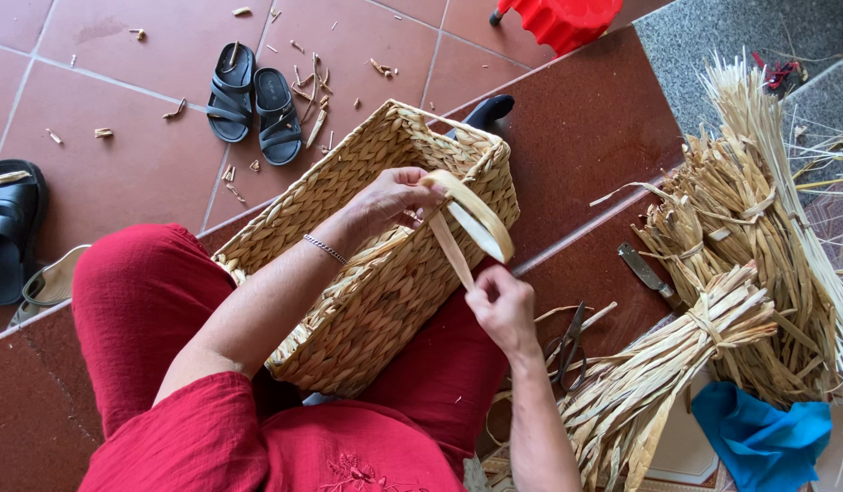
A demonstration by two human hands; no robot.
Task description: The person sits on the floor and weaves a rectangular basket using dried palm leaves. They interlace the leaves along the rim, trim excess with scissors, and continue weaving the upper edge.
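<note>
1. On our lap, resting across both red-trousered legs, lies one woven basket point(367, 246), rectangular and tilted so its open mouth faces away from us toward the tiled floor point(130, 155); held like that, its rim sits within reach of both hands.
2. Our left hand point(389, 199) is curled over the near rim of the basket, fingers closed on the upper end of a flat pale straw strip point(471, 219), pinning it against the weave.
3. Our right hand point(501, 305) sits just below and to the right, thumb and fingers pinched shut on the lower end of the same strip, so the strip loops and runs taut between the two hands.
4. We judge the two-handed hold keeps the strip flat and under tension at the rim.
5. On the floor to our right lie bundles of dried straw point(713, 319), at least three tied ones, near enough to draw from.
6. One pair of scissors point(567, 346) lies beside the nearest bundle, and one knife point(647, 273) lies just beyond it.
7. One blue cloth point(763, 437) sits at the lower right corner of the floor.
8. Toward the far left corner we count one pair of black sandals point(253, 102), one more black sandal point(10, 228) at the left edge, and scattered straw offcuts.
9. One red stool point(562, 20) stands at the far edge.
</note>
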